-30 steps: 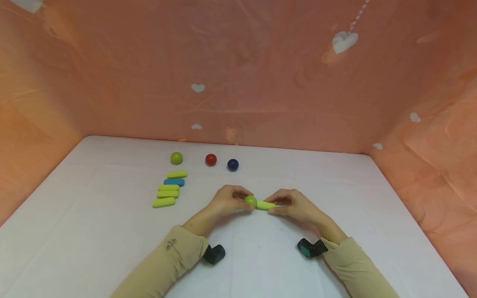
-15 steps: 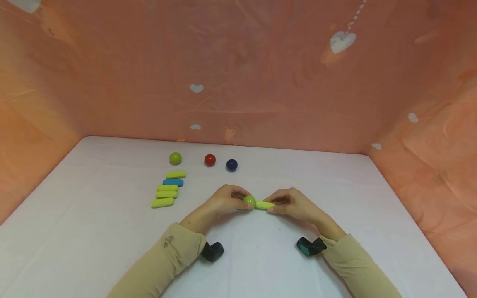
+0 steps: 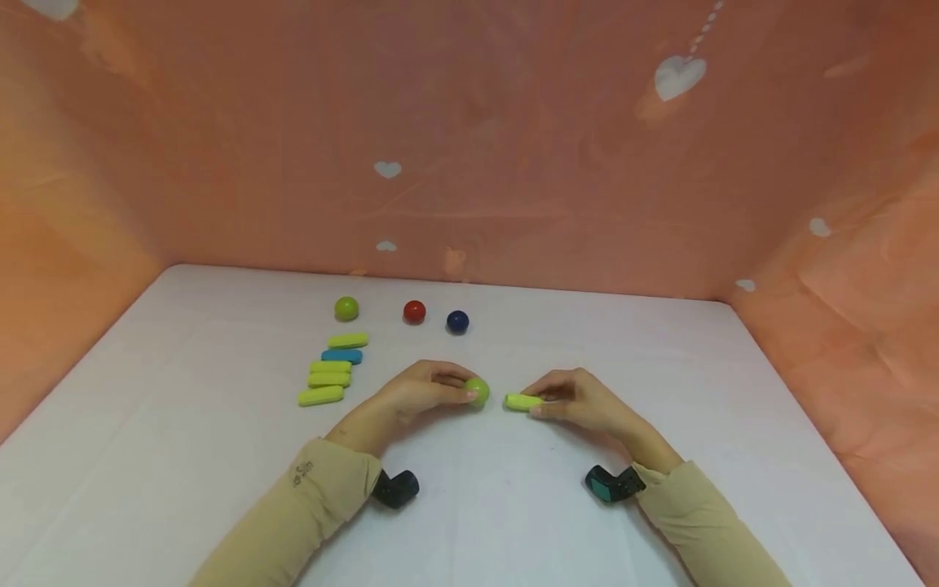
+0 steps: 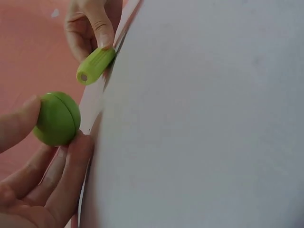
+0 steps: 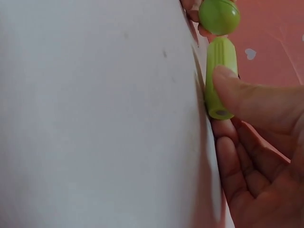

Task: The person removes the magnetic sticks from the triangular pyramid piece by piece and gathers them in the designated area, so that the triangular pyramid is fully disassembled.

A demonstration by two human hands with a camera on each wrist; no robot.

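My left hand (image 3: 429,386) pinches a green ball (image 4: 58,118) between thumb and fingers; a seam line runs round the ball. To its right, my right hand (image 3: 579,399) holds a yellow-green grooved rod (image 5: 221,80) by its right part, thumb on one side and fingers on the other. A small gap separates ball and rod. In the left wrist view a grey round spot shows in the rod's near end, and a similar spot is on the other end in the right wrist view.
Left on the white table (image 3: 220,456) lie several yellow-green rods (image 3: 330,380) and a blue rod (image 3: 342,356). Behind them sit another green ball (image 3: 346,308), a red ball (image 3: 414,311) and a dark blue ball (image 3: 458,321). An orange cloth (image 3: 513,163) surrounds the table's back and sides.
The green ball and the rod touched end to end earlier; now they are apart. My left hand has moved left with the ball, while my right hand stays nearly in place with the rod.
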